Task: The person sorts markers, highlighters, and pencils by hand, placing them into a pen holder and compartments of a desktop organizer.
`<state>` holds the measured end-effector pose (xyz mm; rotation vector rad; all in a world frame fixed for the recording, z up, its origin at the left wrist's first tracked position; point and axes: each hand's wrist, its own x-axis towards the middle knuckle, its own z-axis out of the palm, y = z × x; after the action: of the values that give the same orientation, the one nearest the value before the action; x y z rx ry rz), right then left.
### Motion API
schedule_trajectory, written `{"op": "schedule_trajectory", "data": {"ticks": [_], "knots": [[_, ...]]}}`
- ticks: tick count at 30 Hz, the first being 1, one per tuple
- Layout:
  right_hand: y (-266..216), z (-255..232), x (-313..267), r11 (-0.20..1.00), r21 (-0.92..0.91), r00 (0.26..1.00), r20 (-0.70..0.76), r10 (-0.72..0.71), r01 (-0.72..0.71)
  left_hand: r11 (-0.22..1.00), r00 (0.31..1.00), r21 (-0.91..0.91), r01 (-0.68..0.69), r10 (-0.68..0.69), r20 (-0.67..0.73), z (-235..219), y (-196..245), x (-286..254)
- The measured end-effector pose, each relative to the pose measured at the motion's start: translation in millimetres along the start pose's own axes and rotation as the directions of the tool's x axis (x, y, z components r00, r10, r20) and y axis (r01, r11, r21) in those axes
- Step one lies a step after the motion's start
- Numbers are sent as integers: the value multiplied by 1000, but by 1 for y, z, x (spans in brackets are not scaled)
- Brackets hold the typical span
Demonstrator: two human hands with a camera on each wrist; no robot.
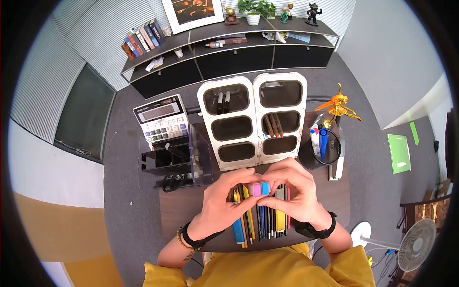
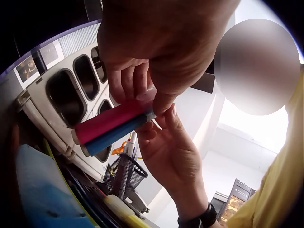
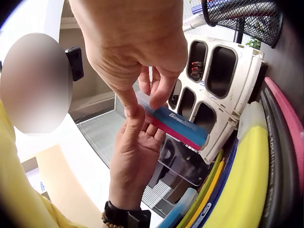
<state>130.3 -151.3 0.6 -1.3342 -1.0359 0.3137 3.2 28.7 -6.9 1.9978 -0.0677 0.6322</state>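
A pink highlighter (image 1: 256, 190) and a blue highlighter (image 1: 265, 189) lie side by side, their ends facing the head camera. My left hand (image 1: 222, 203) holds the pink one between thumb and fingers. My right hand (image 1: 299, 191) pinches the blue one, and both hands meet around the pair. The wrist views show the long barrels, pink (image 2: 111, 118) and blue (image 3: 178, 119), pressed flat together. Below the hands, a row of pencils and pens lies on the dark table, with a light-blue highlighter (image 1: 238, 230) at its left and a yellow highlighter (image 1: 280, 217) toward its right.
Behind the hands stands a white organizer (image 1: 256, 119) with several dark compartments; two hold markers (image 1: 223, 103) and brown pencils (image 1: 274, 125). A clear desk caddy (image 1: 201, 160) and calculator (image 1: 162, 119) are left, a mesh pen cup (image 1: 310, 160) and stapler (image 1: 336, 167) right.
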Motion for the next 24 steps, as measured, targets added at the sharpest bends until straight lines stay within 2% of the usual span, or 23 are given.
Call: {"op": "schedule_trajectory", "data": {"ticks": [1, 3, 5, 7, 17, 19, 22, 24], "knots": [[-1, -1, 1, 1000, 0, 1000, -1, 0, 0, 999, 999, -36, 41, -42, -21, 1, -1, -3], [-6, -2, 3, 992, -119, 998, 44, -43, 48, 999, 999, -18, 32, -32, -4, 1, -3, -5], [-7, -2, 2, 992, -125, 999, 34, -25, 29, 1000, 1000, -1, 23, -23, 12, 0, -3, -6], [-7, -2, 1, 991, -131, 1000, 25, -7, 10, 993, 999, 116, 11, -17, 49, -3, 0, -6], [-8, -3, 2, 982, -172, 997, 41, -72, 78, 998, 999, 55, 1, -3, 43, -1, 6, 0], [-9, -4, 2, 979, -179, 995, 36, -94, 99, 990, 990, 47, 133, -135, 47, -1, 15, 6], [-10, -5, 1, 971, -198, 991, 42, -130, 136, 985, 985, 129, 113, -128, 115, -3, 5, 8], [-9, -5, 1, 974, -175, 990, 35, -138, 142, 985, 984, 118, 126, -140, 114, -3, 7, 9]]}}
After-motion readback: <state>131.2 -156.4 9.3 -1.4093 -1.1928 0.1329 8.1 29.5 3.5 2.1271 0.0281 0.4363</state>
